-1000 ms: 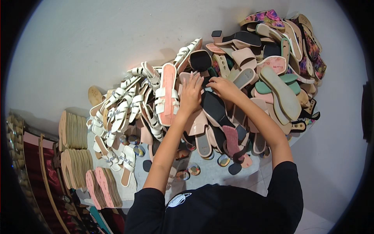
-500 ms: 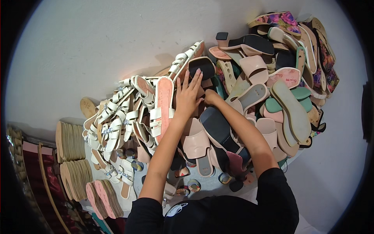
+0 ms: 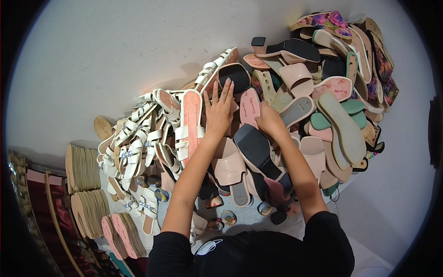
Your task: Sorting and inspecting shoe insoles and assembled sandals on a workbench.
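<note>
In the middle of a big heap of sandals, my left hand (image 3: pixel 218 111) lies with fingers stretched out. Its fingertips rest against a sandal with a black sole (image 3: pixel 234 77). Just to the right, my right hand (image 3: pixel 271 122) is closed on the near end of a pink insole (image 3: pixel 250 106) with small print, which stands up out of the heap. Whether a whole sandal is attached beneath that insole is hidden. A beige sandal with a dark sole (image 3: pixel 257 150) lies below my hands, beside a pale pink slide (image 3: pixel 229 161). Left of my left hand leans a white-strapped sandal with a coral insole (image 3: pixel 192 122).
White strappy sandals (image 3: pixel 134 150) crowd the left of the heap. Stacks of tan soles (image 3: pixel 83 168) and pink-topped soles (image 3: pixel 127 235) stand at the lower left. Floral wedge sandals (image 3: pixel 323 23) pile up at the back right, against the grey wall (image 3: pixel 138 41).
My right hand has come up out of the heap and shifted right, bringing the pink insole into sight. My left hand stays against the black-soled sandal.
</note>
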Available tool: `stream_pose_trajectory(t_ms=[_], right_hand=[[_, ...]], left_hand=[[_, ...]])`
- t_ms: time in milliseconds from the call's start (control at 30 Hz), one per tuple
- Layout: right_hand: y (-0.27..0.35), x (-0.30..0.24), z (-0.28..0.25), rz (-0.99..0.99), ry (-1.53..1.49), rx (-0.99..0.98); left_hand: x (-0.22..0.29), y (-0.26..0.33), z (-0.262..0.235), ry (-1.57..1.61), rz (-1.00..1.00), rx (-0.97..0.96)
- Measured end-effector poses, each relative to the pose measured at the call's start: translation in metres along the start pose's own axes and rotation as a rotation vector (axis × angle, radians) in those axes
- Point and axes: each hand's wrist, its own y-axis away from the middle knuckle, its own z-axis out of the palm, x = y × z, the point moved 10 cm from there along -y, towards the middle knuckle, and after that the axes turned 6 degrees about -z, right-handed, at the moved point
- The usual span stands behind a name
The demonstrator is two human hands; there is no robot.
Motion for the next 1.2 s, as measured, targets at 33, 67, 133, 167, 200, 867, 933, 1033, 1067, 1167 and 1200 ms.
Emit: stream_pose_trajectory(t_ms=[33,67,133,167,200,867,933,1033,1067,1167,1200], right_hand=[[0.012,-0.008,-0.022,-0.008,-0.04,0.084],[0.023,-0.015,-0.031,-0.01,-0.037,0.086],[0.042,-0.032,-0.058,-0.125,-0.291,0.262],[0.047,-0.028,-0.059,-0.129,-0.43,0.275],[0.051,-0.022,-0.062,-0.126,-0.427,0.282],[0.116,-0.118,-0.195,-0.692,-0.101,0.939],[0.107,-0.132,-0.181,-0.639,0.178,0.753],[0.115,-0.148,-0.162,-0.656,0.243,0.642],[0.122,-0.155,-0.152,-0.691,0.265,0.612],[0.149,-0.167,-0.113,-0.754,0.313,0.527],[0.161,-0.173,-0.095,-0.791,0.375,0.47]], left_hand=[[0.002,-0.001,0.0,-0.03,0.0,-0.029],[0.002,-0.001,0.001,-0.028,0.0,-0.026],[0.006,-0.001,-0.006,-0.073,0.018,0.041],[0.005,0.001,-0.011,0.101,0.012,0.053],[0.011,0.002,-0.018,0.105,0.019,0.056],[0.028,0.034,-0.136,1.407,-0.21,-0.009],[0.033,0.055,-0.139,1.404,-0.172,-0.067],[0.028,0.09,-0.128,1.415,-0.189,-0.126],[0.028,0.101,-0.123,1.438,-0.205,-0.144],[0.023,0.136,-0.12,1.576,-0.365,-0.183],[0.024,0.147,-0.12,1.641,-0.419,-0.216]])
